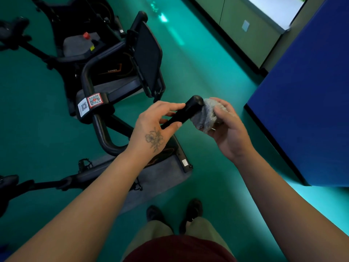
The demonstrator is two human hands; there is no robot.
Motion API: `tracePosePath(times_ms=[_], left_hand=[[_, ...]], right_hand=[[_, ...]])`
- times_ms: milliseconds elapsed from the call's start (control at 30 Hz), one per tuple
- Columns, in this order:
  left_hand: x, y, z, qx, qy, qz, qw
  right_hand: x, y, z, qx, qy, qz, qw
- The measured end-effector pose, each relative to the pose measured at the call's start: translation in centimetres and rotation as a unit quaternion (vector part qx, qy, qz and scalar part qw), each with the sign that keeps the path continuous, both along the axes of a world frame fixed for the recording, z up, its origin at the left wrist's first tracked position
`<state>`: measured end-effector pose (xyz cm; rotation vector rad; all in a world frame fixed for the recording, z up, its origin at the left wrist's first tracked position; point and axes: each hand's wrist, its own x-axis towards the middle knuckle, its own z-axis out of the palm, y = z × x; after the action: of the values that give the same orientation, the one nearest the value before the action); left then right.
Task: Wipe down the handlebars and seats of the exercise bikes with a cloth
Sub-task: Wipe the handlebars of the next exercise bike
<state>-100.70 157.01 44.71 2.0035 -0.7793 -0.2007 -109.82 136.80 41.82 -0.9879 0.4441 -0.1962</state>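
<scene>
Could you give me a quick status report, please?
Left hand grips handlebar. Right hand holds cloth against its tip. Nothing in the way.

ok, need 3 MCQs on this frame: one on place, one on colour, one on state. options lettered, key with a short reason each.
1. Where is the cloth?
A. On the floor
B. In the right hand, against the handlebar end
C. Draped over the tablet screen

2. What colour is the floor?
A. Teal green
B. Red
C. White

3. What is the left hand doing?
A. Hanging idle
B. Holding the cloth
C. Gripping the handlebar end

Key:
1 B: the grey cloth is bunched in the right hand, touching the tip of the black grip.
2 A: teal green shows all around the bikes.
3 C: its fingers and thumb curl round the black bar just below the tip.
</scene>
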Motion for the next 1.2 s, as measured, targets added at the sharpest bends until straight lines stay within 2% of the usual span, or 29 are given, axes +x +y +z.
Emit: tracePosePath(times_ms=[200, 333, 433, 633, 967, 1200], left_hand=[[0.0, -0.1, -0.2, -0.012, 0.001, 0.002, 1.000], [-0.2, 0.1, -0.1, -0.008, -0.003, -0.001, 1.000], [-0.3, 0.3, 0.0, -0.002, -0.002, -0.007, 1.000], [-0.4, 0.5, -0.2, -0.003, -0.006, -0.014, 1.000], [-0.6, 1.0, -0.4, 0.004, -0.010, -0.034, 0.999], [0.4, 2.4, -0.5, 0.080, -0.045, -0.052, 0.994]], right_hand=[[0.2, -0.1, -0.7, -0.084, -0.018, 0.042, 0.995], [0.7, 0.4, -1.2, -0.189, -0.014, 0.031, 0.981], [0.4, -0.5, -0.6, -0.232, -0.020, 0.013, 0.972], [0.3, -3.0, 1.1, -0.238, -0.032, 0.002, 0.971], [1.5, -0.4, -0.4, -0.245, -0.019, 0.031, 0.969], [0.4, -2.5, 0.9, -0.255, -0.017, 0.024, 0.966]])
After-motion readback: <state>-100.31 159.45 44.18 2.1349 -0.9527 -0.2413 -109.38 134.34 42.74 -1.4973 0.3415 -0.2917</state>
